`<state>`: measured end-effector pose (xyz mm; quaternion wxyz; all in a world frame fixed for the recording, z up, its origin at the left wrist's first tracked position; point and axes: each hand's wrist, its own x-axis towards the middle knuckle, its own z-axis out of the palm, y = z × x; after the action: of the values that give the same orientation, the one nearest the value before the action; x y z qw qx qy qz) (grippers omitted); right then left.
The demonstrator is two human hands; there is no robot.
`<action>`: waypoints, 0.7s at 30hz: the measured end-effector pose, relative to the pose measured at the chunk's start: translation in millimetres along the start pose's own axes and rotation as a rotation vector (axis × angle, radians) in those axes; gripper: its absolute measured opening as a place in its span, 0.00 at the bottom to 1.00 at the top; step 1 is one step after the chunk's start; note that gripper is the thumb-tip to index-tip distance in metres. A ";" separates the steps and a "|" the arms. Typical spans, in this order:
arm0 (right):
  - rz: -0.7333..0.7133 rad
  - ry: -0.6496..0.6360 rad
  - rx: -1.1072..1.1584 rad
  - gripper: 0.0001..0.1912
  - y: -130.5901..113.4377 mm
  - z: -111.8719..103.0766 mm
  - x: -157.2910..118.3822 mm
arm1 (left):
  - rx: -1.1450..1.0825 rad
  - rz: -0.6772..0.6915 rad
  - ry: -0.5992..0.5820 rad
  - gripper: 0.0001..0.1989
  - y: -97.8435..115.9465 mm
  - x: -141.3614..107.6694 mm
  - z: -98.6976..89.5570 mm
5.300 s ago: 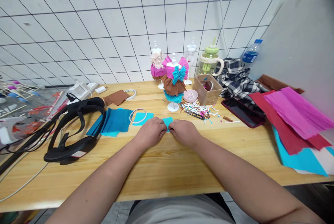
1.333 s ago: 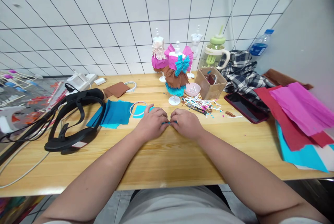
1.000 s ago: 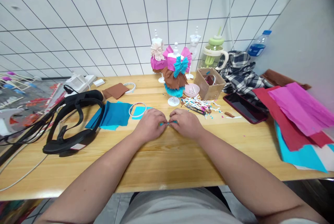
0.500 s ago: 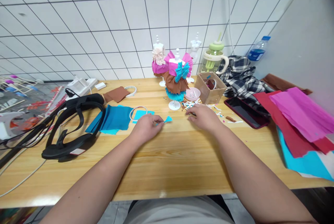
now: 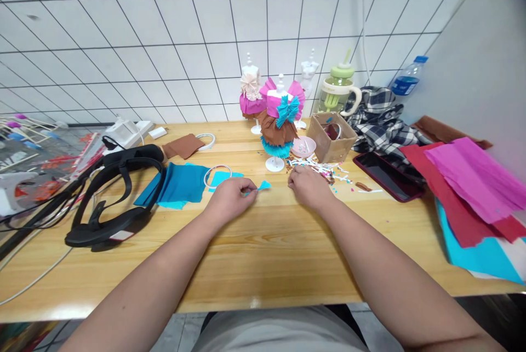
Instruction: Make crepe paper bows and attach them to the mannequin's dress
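Observation:
My left hand (image 5: 232, 196) pinches a small piece of blue crepe paper (image 5: 264, 185), gathered at the fingertips and fanning out to the right. To the right of it, my right hand (image 5: 309, 188) rests low over the table with its fingers curled together; whatever they may hold is hidden. Just beyond that hand lie small paper scraps (image 5: 318, 165). Between and behind the hands stands a mini dress form (image 5: 279, 127) dressed in pink, brown and blue crepe paper with a blue bow. A roll of tape (image 5: 218, 177) lies on a light blue paper square (image 5: 225, 180) by my left hand.
Folded blue crepe paper (image 5: 184, 183) and a black headset (image 5: 117, 198) are on the left. At the back stand another dress form (image 5: 250, 92), a cardboard box (image 5: 332, 138) and a green-lidded jug (image 5: 337, 89). A phone (image 5: 388, 176) and coloured paper sheets (image 5: 472, 193) lie right.
My right hand has moved a little left, toward my left hand, and its fingers have drawn together. My left hand keeps its pinch on the blue paper.

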<state>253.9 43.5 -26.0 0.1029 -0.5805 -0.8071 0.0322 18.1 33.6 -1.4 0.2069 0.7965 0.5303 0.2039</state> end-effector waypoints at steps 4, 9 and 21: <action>0.123 0.080 0.325 0.06 -23.8 0.3 -4.8 | -0.083 -0.079 0.048 0.09 -3.6 1.6 4.4; 0.247 -0.072 1.191 0.12 -59.8 1.9 -9.5 | -0.234 -0.148 0.100 0.10 1.7 2.9 7.7; 0.496 -0.027 1.559 0.17 -72.3 7.6 -10.2 | -0.299 -0.072 0.101 0.10 19.2 -4.9 8.3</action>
<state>188.3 11.0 -22.4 0.4573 -0.5036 -0.4020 0.6130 35.5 21.3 1.7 0.3035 0.7260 0.5320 0.3127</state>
